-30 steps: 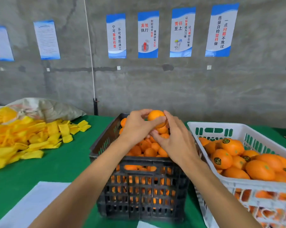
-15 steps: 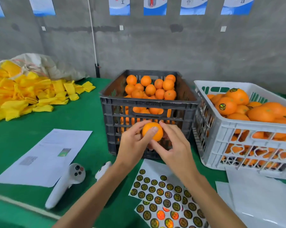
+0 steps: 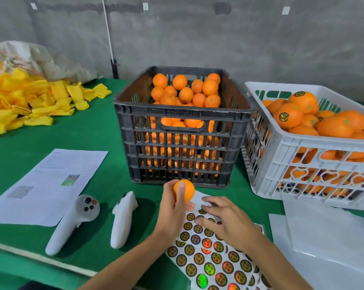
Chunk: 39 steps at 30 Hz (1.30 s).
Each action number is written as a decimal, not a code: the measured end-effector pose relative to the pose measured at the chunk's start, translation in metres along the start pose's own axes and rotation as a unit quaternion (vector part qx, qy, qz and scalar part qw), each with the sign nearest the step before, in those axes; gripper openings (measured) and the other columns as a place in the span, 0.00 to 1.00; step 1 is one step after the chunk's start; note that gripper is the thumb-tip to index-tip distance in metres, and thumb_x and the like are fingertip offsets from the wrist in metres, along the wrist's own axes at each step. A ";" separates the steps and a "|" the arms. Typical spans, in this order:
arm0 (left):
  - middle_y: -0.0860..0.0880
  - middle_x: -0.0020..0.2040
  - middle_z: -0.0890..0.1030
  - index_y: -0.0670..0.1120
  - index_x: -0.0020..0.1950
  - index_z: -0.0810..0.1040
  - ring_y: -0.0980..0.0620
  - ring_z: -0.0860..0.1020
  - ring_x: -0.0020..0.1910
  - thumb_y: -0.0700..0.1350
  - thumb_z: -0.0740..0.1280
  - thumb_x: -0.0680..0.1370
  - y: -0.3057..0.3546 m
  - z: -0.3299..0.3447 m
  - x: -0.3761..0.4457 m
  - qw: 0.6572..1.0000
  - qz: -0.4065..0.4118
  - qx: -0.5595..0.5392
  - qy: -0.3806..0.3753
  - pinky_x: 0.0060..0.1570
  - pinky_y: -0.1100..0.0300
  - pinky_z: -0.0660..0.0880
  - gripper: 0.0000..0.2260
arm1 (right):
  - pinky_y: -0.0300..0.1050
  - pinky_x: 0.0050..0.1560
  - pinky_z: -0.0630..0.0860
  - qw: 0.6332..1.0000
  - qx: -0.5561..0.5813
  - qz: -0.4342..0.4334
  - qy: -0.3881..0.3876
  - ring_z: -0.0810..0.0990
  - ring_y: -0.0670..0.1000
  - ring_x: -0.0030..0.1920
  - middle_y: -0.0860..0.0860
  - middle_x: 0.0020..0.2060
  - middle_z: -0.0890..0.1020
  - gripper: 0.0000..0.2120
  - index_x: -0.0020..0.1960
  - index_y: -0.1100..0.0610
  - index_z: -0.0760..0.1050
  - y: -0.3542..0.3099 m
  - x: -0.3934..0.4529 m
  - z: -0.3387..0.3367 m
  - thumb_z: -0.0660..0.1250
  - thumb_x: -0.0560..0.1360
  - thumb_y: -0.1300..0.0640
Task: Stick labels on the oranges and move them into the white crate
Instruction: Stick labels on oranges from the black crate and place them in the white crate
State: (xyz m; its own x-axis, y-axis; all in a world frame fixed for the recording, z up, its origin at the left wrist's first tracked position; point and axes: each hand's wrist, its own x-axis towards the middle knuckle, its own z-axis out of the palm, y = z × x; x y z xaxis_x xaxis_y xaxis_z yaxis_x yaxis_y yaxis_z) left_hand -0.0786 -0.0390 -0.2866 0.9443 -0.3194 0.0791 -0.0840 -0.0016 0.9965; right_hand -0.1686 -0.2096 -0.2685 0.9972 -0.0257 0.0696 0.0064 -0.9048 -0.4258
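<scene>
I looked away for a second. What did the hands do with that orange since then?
Both hands lifted the orange out of the black crate and brought it down. The right hand let go and moved onto the label sheet; the left hand holds the orange alone. The crates stayed put.

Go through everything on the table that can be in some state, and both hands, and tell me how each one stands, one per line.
Left hand: grips one orange, no label visible on it.
Right hand: fingers spread on the label sheet.
Label sheet: flat, top rows partly used.
Black crate: upright, full of unlabelled oranges.
White crate: upright, heaped with oranges, several labelled.
Two controllers: lying idle.
</scene>
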 end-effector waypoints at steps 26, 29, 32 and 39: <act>0.48 0.51 0.83 0.49 0.67 0.76 0.50 0.84 0.41 0.57 0.60 0.83 0.095 0.009 0.002 0.996 0.085 -0.016 -0.009 0.43 0.55 0.83 0.17 | 0.46 0.53 0.79 0.910 0.139 -0.030 0.389 0.81 0.44 0.53 0.42 0.53 0.79 0.08 0.55 0.55 0.85 -0.080 0.020 -0.053 0.68 0.83 0.56; 0.54 0.54 0.84 0.53 0.71 0.74 0.56 0.85 0.50 0.54 0.61 0.85 0.129 0.012 0.006 0.992 0.126 -0.009 0.001 0.45 0.61 0.83 0.15 | 0.45 0.58 0.79 0.899 0.061 -0.068 0.429 0.80 0.46 0.58 0.47 0.59 0.80 0.12 0.61 0.59 0.83 -0.096 0.014 -0.080 0.66 0.83 0.55; 0.61 0.57 0.85 0.52 0.75 0.73 0.62 0.82 0.57 0.58 0.61 0.84 0.167 0.022 0.009 0.986 0.167 0.026 0.002 0.56 0.62 0.80 0.21 | 0.48 0.68 0.76 0.900 -0.030 -0.056 0.431 0.77 0.54 0.68 0.56 0.70 0.77 0.23 0.71 0.64 0.75 -0.106 0.009 -0.104 0.67 0.80 0.54; 0.45 0.40 0.84 0.47 0.53 0.82 0.44 0.83 0.46 0.57 0.59 0.86 0.253 0.088 0.049 0.950 0.268 0.136 -0.089 0.51 0.45 0.79 0.18 | 0.51 0.74 0.68 0.903 -0.049 0.057 0.422 0.68 0.60 0.75 0.60 0.75 0.70 0.31 0.78 0.65 0.63 -0.083 0.014 -0.206 0.69 0.81 0.55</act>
State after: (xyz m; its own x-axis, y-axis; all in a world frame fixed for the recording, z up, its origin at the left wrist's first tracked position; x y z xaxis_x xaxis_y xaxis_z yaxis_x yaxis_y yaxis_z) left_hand -0.0818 -0.1385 -0.0333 0.6761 -0.4985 0.5425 -0.6393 -0.0309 0.7684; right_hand -0.1701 -0.2223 -0.0464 0.5784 -0.3981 0.7120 -0.1397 -0.9083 -0.3944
